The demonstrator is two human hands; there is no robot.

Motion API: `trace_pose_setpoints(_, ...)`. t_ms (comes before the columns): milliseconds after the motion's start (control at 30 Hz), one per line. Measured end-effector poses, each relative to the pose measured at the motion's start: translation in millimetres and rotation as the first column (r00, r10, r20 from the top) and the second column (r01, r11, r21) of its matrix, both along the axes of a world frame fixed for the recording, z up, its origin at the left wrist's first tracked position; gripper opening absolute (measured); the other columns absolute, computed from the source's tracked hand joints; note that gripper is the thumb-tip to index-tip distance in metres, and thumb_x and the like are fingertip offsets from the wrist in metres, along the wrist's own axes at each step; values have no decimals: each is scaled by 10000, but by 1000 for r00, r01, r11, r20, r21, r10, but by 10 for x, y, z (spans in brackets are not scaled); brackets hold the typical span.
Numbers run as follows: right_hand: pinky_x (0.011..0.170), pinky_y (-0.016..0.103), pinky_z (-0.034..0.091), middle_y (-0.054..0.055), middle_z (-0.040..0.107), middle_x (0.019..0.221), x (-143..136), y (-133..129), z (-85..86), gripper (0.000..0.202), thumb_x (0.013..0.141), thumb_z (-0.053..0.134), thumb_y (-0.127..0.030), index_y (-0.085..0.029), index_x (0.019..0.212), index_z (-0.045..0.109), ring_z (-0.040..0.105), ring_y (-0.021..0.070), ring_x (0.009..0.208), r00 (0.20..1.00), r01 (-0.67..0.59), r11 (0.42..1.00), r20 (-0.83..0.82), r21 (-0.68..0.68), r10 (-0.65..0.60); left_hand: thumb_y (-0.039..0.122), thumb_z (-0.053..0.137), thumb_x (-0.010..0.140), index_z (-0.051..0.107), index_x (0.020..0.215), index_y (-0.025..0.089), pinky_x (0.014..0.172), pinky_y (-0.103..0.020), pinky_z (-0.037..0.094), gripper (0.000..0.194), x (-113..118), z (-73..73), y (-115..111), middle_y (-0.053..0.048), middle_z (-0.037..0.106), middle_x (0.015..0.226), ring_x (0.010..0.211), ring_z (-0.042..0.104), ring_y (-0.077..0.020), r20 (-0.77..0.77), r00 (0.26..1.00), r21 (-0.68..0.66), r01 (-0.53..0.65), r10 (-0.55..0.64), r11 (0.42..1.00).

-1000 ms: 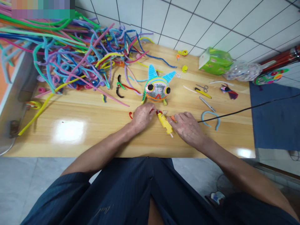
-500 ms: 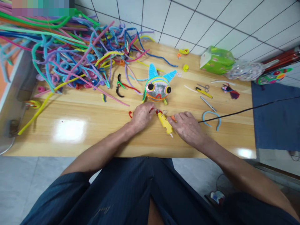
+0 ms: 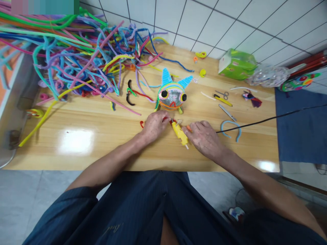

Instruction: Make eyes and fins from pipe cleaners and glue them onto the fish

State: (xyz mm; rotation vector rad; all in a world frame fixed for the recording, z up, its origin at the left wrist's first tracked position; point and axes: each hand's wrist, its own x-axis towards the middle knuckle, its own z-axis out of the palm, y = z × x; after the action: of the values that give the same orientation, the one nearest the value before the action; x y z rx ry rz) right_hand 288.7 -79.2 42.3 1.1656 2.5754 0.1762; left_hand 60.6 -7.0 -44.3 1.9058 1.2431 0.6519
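Note:
My left hand (image 3: 155, 126) pinches a red pipe cleaner (image 3: 166, 118) just in front of the craft figure. In my right hand (image 3: 204, 137) is a yellow glue gun (image 3: 180, 133) with an orange trigger, its fingers wrapped round the handle. The gun's nozzle meets or nearly meets the red piece; a clear glue stick pokes from its back end. The craft figure (image 3: 172, 98) stands behind both hands, with blue ears, black-and-yellow eyes and an orange and red mouth. A small red curl (image 3: 141, 124) shows left of my left hand.
A big tangle of coloured pipe cleaners (image 3: 84, 64) fills the back left. To the right lie scissors (image 3: 222, 94), a yellow utility knife (image 3: 223, 100), a silver pen-like tool (image 3: 227, 112) and a blue curved pipe cleaner (image 3: 231, 126). A black cord (image 3: 255, 121) crosses the table's right side. A green pack (image 3: 237, 64) stands by the tiled wall.

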Motion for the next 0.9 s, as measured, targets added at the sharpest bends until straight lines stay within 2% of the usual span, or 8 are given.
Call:
trace_pose_setpoints(200,838,410,310,112,724,961,-16,30,53,284,1091,496,-137,-139,1267,719,578,275,898,999,-44,999,25,13,44,102,672,945,747,832,181,759,-305,505,157,-2,8,5,-53,800,868,796,709,-199,4,1000,4,-4,4,1000)
trace_pose_setpoints(400,838,415,311,119,727,979,-12,25,46,275,1089,499,-142,-148,1260,714,568,281,912,1000,-13,1000,-1,-26,13,107,658,951,735,804,181,732,-304,491,181,0,15,-2,-46,783,829,765,697,-194,13,1000,1,-17,17,1000)
trace_pose_setpoints(600,841,412,302,107,725,968,-19,8,31,275,1100,496,-144,-139,1260,720,573,273,894,998,-47,998,36,32,46,89,678,934,750,806,176,730,-299,487,171,1,23,-2,-43,790,828,761,697,-188,31,999,-14,-30,30,999)
trace_pose_setpoints(900,840,409,304,126,737,999,3,-22,-1,304,1096,479,-137,-145,1283,719,573,275,908,1000,18,1000,-10,-4,-18,123,697,938,774,844,188,759,-302,531,137,-4,6,1,-36,805,849,775,714,-187,61,997,-33,-46,48,998)
